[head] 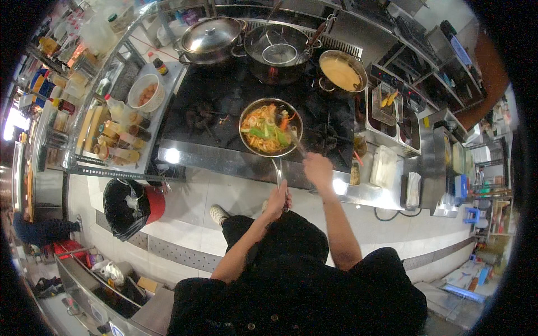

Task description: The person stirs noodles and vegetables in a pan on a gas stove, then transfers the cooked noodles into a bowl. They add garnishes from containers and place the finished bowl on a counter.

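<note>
My left hand [279,199] is closed around the metal handle of a frying pan [271,156], which is over the near part of the black stove top [201,122]. Noodles with green and orange vegetable pieces [265,131] fill the pan. My right hand [318,169] grips a utensil [299,145] that reaches into the noodles from the right; its head is blurred and partly among the food, so its kind is unclear.
Along the stove's back stand a lidded steel pot [212,38], a large pot with strainers [279,53] and a pan of pale liquid [342,71]. Fryer baskets [386,103] are right. Sauce bottles [122,134] fill the left shelf above a lined bin [126,208]. Another person's arm [487,88] shows far right.
</note>
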Demonstrator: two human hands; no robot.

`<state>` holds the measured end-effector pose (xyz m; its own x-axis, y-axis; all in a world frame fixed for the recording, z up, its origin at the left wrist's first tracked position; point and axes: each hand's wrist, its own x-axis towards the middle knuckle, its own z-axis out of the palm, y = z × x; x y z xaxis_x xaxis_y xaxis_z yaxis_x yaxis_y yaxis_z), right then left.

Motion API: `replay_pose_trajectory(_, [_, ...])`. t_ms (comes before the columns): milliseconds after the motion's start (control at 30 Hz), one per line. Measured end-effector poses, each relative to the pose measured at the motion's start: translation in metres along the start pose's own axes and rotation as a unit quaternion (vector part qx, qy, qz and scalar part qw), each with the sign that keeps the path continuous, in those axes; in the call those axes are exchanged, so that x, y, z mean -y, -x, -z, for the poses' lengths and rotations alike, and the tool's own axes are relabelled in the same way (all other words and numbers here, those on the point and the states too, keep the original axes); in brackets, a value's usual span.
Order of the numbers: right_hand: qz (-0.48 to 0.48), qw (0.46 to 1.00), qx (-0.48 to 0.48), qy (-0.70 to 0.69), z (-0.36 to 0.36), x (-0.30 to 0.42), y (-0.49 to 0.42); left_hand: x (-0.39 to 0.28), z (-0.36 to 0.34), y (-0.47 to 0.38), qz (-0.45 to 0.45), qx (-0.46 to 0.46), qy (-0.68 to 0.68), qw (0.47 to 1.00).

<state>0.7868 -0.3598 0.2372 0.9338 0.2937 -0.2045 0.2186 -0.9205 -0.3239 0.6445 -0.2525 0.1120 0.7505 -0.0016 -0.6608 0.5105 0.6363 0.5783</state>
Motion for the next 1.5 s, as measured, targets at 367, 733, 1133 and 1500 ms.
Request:
replay_pose_trajectory(367, [0.056,0.991,0.020,0.122,0.061,0.006,0.042,-0.024,0.007,0.005,-0.005,-0.013,-0.041,0.999])
replay_pose_trajectory(733, [0.106,0.968,-0.085,0.213,0.090,0.014,-0.023,-0.018,0.011,0.000,-0.025,0.016,-0.018,0.999])
replay_pose_trajectory(1133, [-0.018,1.000,-0.019,-0.005,0.024,0.011,0.000,-0.038,0.006,0.022,-0.006,-0.001,-0.050,0.999])
replay_pose_trajectory(1500, [0.123,0.982,-0.037,0.139,0.069,0.016,0.025,-0.047,0.027,0.011,-0.010,-0.016,-0.075,0.997])
